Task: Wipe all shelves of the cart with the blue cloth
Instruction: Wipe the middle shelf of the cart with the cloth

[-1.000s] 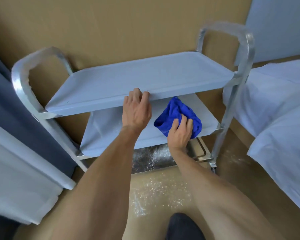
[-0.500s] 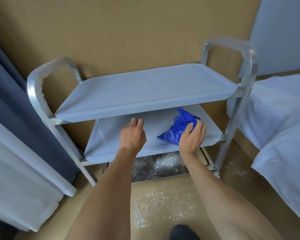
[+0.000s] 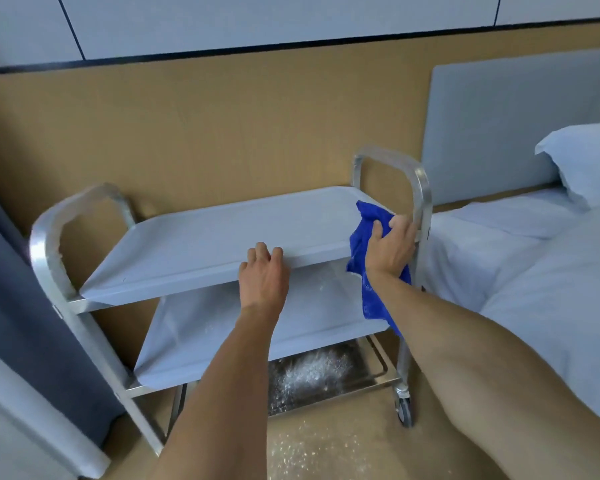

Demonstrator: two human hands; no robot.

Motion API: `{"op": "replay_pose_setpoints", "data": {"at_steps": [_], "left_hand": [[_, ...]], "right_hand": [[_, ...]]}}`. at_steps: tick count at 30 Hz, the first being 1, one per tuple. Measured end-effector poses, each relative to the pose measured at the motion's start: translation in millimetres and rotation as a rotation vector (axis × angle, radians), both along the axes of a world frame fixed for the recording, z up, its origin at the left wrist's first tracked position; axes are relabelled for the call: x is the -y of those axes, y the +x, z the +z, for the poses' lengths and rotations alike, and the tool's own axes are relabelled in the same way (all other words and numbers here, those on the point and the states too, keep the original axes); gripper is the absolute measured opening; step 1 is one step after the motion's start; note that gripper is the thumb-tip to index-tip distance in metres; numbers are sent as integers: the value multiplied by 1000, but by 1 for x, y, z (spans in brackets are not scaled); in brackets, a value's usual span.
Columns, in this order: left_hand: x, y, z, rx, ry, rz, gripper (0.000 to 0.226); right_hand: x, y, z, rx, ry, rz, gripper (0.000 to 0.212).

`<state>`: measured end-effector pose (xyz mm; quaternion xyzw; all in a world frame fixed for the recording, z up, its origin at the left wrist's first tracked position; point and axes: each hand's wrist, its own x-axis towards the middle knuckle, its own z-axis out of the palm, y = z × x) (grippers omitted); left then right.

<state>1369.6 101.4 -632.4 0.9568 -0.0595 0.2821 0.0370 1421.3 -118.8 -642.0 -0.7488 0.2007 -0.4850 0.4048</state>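
Note:
A metal cart with three shelves stands against the tan wall. Its top shelf (image 3: pixel 222 233) and middle shelf (image 3: pixel 309 320) look pale and smooth, while the bottom shelf (image 3: pixel 371 379) is steel and dusted with white powder. My right hand (image 3: pixel 390 249) grips the blue cloth (image 3: pixel 359 244) at the top shelf's right end, beside the right handle (image 3: pixel 420 188); the cloth hangs down past the shelf edge. My left hand (image 3: pixel 264 278) rests with fingers curled over the top shelf's front edge, near its middle.
A bed with white sheets (image 3: pixel 551 278) and a pillow (image 3: pixel 586 161) stands close on the right of the cart. A dark curtain (image 3: pixel 11 299) hangs at the left. White powder (image 3: pixel 312 448) lies scattered on the floor in front of the cart. A caster wheel (image 3: pixel 404 410) sits at the front right.
My right hand has lifted the blue cloth from the middle shelf up to the top shelf's right end. My left hand has returned to the top shelf's front edge. The view has tilted upward.

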Motion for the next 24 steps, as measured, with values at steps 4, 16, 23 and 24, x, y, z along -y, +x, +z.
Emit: {"op": "replay_pose_setpoints", "data": {"at_steps": [4,16,23,24], "left_hand": [[5,4,8,-29,9,49,9],[15,13,3,1,-49,85,8],[31,24,5,78,-130,148,14],[33,25,3,111,-138,139,13]], "right_hand": [[-7,-4,-31,-40,-191,69,16],[32,4,-36,-290,-624,38,45],[35,25,-1,-186,-514,57,40],[35,26,4,-212,-499,84,35]]}}
